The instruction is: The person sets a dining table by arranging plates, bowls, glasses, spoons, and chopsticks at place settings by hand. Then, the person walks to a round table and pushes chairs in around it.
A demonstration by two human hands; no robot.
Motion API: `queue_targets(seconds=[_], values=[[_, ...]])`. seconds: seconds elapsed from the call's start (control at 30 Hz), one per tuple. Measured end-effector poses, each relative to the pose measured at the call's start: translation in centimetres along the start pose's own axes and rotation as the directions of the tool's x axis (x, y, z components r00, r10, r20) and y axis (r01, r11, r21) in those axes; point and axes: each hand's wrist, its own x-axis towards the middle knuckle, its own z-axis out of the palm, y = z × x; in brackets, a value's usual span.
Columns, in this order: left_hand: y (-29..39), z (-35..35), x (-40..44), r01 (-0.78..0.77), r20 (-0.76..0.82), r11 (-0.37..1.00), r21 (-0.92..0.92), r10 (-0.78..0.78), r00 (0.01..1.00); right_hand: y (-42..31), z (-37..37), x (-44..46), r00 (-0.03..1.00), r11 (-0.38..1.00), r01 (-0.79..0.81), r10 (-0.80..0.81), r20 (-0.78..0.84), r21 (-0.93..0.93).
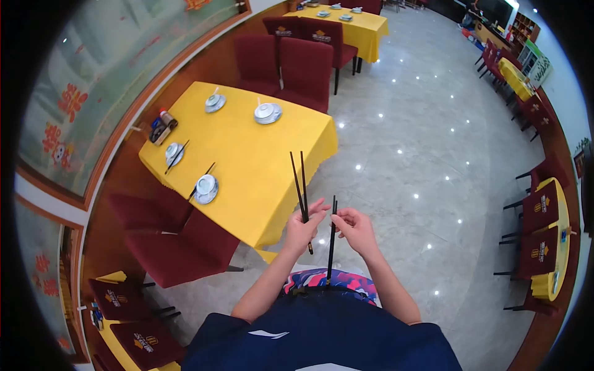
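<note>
My left hand [301, 230] is closed around a pair of dark chopsticks [298, 182], whose upper ends spread apart slightly. Just to its right, my right hand [356, 231] pinches more dark chopsticks [332, 253] between thumb and fingers; they hang nearly upright in front of my body, and I cannot tell whether there is one or two. Both hands are in front of my waist, beside the near right corner of a yellow-covered table [247, 167]. On it, one white bowl on a plate [206, 188] has dark chopsticks lying beside it, and another bowl [174, 153] has chopsticks across its plate.
Two more bowls on plates, one [267, 112] at the far side and one [215, 102] farther left, stand near a condiment caddy [162, 128]. Dark red chairs [179, 247] flank the table. Grey tiled floor [414, 179] stretches right, with a round yellow table [560, 241] by the wall.
</note>
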Motion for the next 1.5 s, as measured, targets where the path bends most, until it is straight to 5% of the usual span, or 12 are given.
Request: queue_targets(seconds=[0.2,0.27,0.47,0.67,0.97,1.07,1.27,1.4,1.5], values=[[1.8,3.9,6.8,-0.004,-0.051,0.99,0.138,0.011,0.999,1.1,-4.1,5.6,0.999,0.999,-0.032,0.032,0.013,0.014],[2.6,3.3,9.5,0.036,0.001,0.941,0.337,-0.038,0.999,0.9,-4.6,8.0,0.997,0.998,-0.066,0.067,0.049,-0.015],[3.7,2.5,18.5,0.035,0.047,0.944,0.327,-0.053,0.997,2.4,-5.1,17.8,0.998,0.999,-0.043,0.042,0.051,0.018],[4.9,0.2,28.3,-0.043,-0.03,0.999,0.022,0.044,0.999,-4.4,-3.9,28.6,0.979,0.972,-0.153,0.174,0.105,-0.181],[7.3,-7.0,36.6,-0.133,-0.478,0.979,-0.156,0.043,0.877,-4.3,-0.7,37.4,0.859,0.884,-0.253,0.392,0.33,-0.393],[5.4,-10.6,37.2,-0.19,-0.629,0.96,-0.204,0.02,0.777,-2.5,-1.3,38.3,0.778,0.87,-0.312,0.465,0.422,-0.382],[4.8,-14.8,37.4,-0.343,-0.813,0.877,-0.335,-0.086,0.575,-2.8,-1.5,44.1,0.359,0.774,-0.29,0.633,0.686,-0.563],[4.1,-16.1,38.8,-0.444,-0.892,0.838,-0.319,-0.106,0.44,-4.5,0.2,50.0,0.17,0.684,-0.372,0.715,0.678,-0.628],[3.1,-17.3,40.4,-0.534,-0.94,0.798,-0.281,-0.119,0.319,-4.9,0.7,55.3,0.156,0.655,-0.339,0.747,0.646,-0.676]])
